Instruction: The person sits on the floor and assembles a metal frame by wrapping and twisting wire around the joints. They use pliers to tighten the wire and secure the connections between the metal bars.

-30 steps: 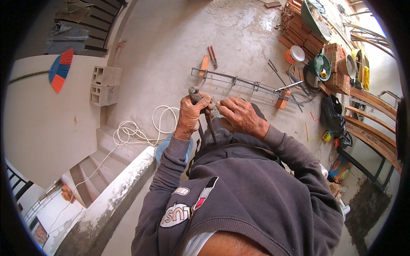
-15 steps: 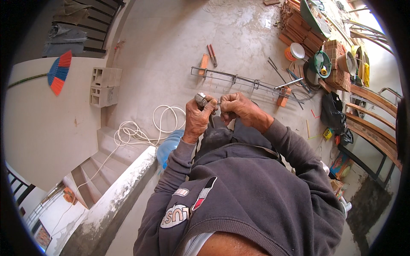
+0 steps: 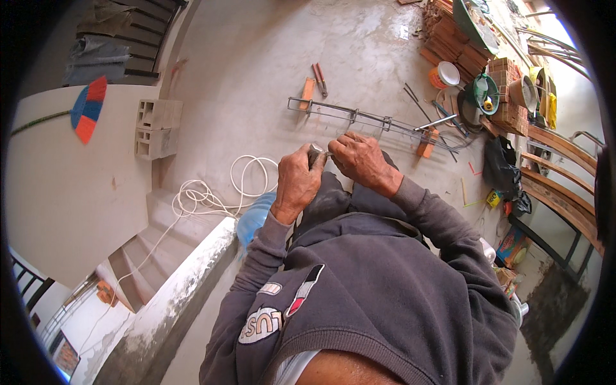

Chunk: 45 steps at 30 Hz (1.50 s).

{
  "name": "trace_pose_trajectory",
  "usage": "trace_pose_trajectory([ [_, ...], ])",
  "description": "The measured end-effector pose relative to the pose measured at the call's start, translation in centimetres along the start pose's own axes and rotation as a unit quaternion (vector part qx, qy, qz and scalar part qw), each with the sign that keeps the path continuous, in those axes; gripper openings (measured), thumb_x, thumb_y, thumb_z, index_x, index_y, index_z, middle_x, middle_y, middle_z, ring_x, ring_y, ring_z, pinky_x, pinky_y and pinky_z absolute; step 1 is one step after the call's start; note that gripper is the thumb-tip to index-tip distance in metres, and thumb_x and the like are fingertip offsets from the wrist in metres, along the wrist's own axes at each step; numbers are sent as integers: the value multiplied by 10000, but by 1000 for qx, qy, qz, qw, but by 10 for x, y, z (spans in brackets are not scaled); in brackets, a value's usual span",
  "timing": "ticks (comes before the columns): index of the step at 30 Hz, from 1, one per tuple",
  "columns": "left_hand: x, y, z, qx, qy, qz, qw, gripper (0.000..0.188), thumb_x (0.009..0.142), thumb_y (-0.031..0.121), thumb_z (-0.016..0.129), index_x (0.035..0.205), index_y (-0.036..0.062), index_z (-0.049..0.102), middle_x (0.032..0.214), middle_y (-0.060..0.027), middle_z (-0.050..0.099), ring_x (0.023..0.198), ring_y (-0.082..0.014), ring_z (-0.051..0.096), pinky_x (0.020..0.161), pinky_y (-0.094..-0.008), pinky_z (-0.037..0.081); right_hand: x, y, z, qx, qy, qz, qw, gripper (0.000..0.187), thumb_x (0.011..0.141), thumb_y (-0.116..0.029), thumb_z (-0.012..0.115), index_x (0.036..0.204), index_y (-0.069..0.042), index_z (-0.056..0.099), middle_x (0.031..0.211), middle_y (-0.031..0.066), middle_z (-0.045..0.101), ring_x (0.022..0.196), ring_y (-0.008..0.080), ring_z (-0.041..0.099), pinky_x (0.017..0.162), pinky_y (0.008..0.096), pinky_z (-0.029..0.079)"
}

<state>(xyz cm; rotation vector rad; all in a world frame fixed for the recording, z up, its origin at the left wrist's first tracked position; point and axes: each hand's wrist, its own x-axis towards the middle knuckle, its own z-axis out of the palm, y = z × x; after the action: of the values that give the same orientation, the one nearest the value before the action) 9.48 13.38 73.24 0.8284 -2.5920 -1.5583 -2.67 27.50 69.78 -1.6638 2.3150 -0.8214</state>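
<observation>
My left hand is closed round a small grey, rounded object, mostly covered by the fingers. Close beside it, the fingertips of my right hand are pinched together at a small thing between the two hands, too small to name. Both hands are held over my dark trousers. Beyond them lies a long, narrow steel rebar frame with square stirrups, resting on an orange brick at its left end and another brick toward its right.
Red-handled pliers or cutters lie past the frame. Loose rods, buckets and stacked bricks stand at the right. A white cable coils at the left near a blue plastic bottle, concrete blocks and steps.
My left hand has turned its back upward, so the grey object is more hidden. The right hand has shifted slightly up and left, its fingers still pinched. The rebar frame stays put.
</observation>
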Motion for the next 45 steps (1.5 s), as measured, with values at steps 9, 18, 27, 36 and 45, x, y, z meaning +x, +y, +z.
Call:
trace_pose_trajectory([
  [9, 3, 0, -21, -260, -118, -169, 943, 180, 918, 169, 693, 876, -3, 660, 711, -41, 634, 596, -109, 596, 567, -258, 500, 2, 5, 23, -29, 65, -5, 997, 134, 787, -128, 697, 831, -108, 572, 753, 34, 558, 784, 211, 619, 603, 361, 515],
  [18, -5, -14, -29, -296, -116, -176, 932, 197, 894, 130, 726, 996, -34, 691, 717, -29, 642, 616, -104, 603, 585, -255, 507, 17, 4, -1, 357, -86, 130, 921, 92, 781, -108, 636, 777, -17, 651, 688, 117, 667, 622, 218, 644, 564, 339, 482],
  [27, -9, -12, -27, -257, -156, -133, 944, 178, 903, 134, 719, 966, -32, 719, 753, -33, 662, 649, -90, 607, 604, -246, 508, 13, 10, -10, 575, -238, 273, 734, 113, 833, -73, 589, 730, -27, 579, 604, 25, 565, 532, 102, 562, 487, 268, 427],
  [36, -2, -2, -35, -317, -219, -175, 906, 177, 883, 109, 725, 940, -57, 698, 677, -29, 616, 597, -90, 573, 561, -254, 490, 8, 4, -26, 381, -109, 70, 915, 89, 820, -29, 609, 764, -8, 542, 637, 82, 560, 608, 189, 611, 554, 347, 464],
  [45, -2, -2, -49, -457, -254, -215, 825, 185, 853, 84, 719, 955, -60, 663, 613, -22, 557, 534, -116, 552, 523, -289, 519, -1, 2, -41, 36, 6, -256, 966, 164, 841, -133, 669, 932, -98, 536, 827, 55, 538, 798, 217, 589, 697, 363, 514],
])
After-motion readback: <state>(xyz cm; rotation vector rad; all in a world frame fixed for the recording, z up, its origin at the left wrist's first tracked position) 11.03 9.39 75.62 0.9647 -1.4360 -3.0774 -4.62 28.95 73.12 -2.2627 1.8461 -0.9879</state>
